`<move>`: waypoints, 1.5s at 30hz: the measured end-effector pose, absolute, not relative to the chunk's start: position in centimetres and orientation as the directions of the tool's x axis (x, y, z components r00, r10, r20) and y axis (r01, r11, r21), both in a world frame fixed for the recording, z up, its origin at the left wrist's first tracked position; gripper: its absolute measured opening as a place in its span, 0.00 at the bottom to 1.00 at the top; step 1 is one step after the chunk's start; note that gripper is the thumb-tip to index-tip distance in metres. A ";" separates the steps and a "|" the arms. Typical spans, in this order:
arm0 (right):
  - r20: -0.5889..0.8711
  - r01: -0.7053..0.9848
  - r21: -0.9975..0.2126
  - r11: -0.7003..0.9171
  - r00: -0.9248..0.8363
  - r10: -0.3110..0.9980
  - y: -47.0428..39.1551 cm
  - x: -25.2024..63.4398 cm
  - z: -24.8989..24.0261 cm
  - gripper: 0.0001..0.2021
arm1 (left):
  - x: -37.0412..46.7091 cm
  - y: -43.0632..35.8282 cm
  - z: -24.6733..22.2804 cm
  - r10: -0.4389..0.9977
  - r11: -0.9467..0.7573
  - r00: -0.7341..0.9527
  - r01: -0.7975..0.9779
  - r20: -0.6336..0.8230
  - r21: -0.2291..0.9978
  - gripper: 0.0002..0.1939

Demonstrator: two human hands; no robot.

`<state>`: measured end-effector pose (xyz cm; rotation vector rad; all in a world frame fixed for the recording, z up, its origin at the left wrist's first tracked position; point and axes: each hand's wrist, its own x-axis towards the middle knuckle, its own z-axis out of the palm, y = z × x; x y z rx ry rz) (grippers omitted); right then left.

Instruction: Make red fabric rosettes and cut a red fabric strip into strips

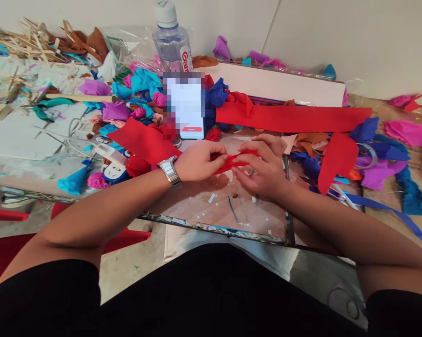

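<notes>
Above the middle of the worktable, a narrow red strip (232,161) is stretched and bunched between my two hands. My left hand (202,160), below a silver wristwatch, pinches its left end between thumb and fingers. At the strip's right part, my right hand (262,166) has bent fingers and thumb gripping the red material. A wide red band (291,118) lies just beyond my hands, and another red piece (144,142) lies beside my left wrist. Right of my right hand, a red piece (339,157) hangs over coloured scraps.
A phone (192,107) leans upright before a clear bottle (170,44). Crumpled blue, purple and pink pieces (144,82) cover the left side. A white power strip (114,164) sits near my left forearm. Wood slivers (32,42) pile at the back left. The table's front edge (214,228) runs below my hands.
</notes>
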<state>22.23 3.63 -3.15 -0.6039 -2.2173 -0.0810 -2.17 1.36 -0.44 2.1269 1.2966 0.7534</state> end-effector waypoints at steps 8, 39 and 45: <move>0.700 0.474 -0.159 0.866 -0.564 0.437 3.6 22.3 -3.4 0.03 | -2.1 1.9 0.0 0.931 -0.287 0.346 0.499 0.115 0.818 0.16; 0.756 0.529 -0.345 0.776 -0.333 0.563 4.8 22.3 -3.4 0.09 | -2.3 2.4 0.1 0.975 0.118 0.167 0.179 -0.148 0.977 0.13; 0.717 0.537 -0.425 0.729 -0.292 0.633 4.8 22.3 -3.7 0.06 | -2.3 2.6 -0.4 0.977 0.100 0.175 0.123 -0.121 0.987 0.12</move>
